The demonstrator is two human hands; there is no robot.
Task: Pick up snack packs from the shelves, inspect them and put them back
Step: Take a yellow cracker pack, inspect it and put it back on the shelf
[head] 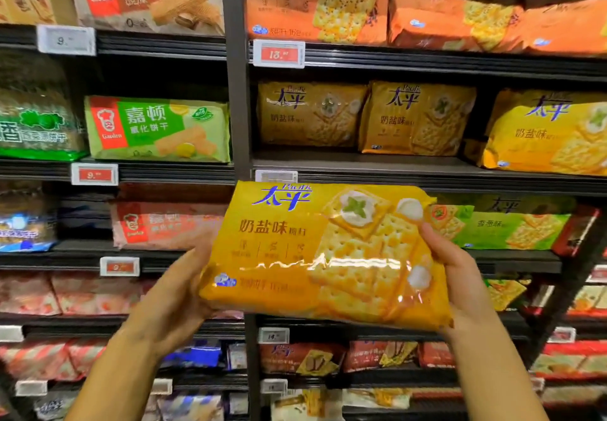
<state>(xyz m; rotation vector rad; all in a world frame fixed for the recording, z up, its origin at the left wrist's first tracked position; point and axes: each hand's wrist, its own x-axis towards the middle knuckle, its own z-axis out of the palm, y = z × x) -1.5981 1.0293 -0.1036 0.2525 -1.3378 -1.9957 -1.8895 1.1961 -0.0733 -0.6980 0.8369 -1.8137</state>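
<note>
A large yellow cracker pack (pixel 295 256) with blue lettering and a picture of square crackers is held up in front of the shelves, its printed face toward me. My left hand (pixel 177 299) grips its left end, with the fingers hidden behind the pack. My right hand (pixel 460 276) grips its right end, the thumb lying on the front edge. Several matching yellow packs (pixel 417 118) stand on the shelf just above the held one.
Dark shelf boards (pixel 427 171) run across the view, split by a grey upright post (pixel 238 92). Orange cracker packs (pixel 460 23) fill the top right, a green wafer pack (pixel 157 128) sits at left, green cracker packs (pixel 512 227) at right. Price tags (pixel 278 54) hang on the edges.
</note>
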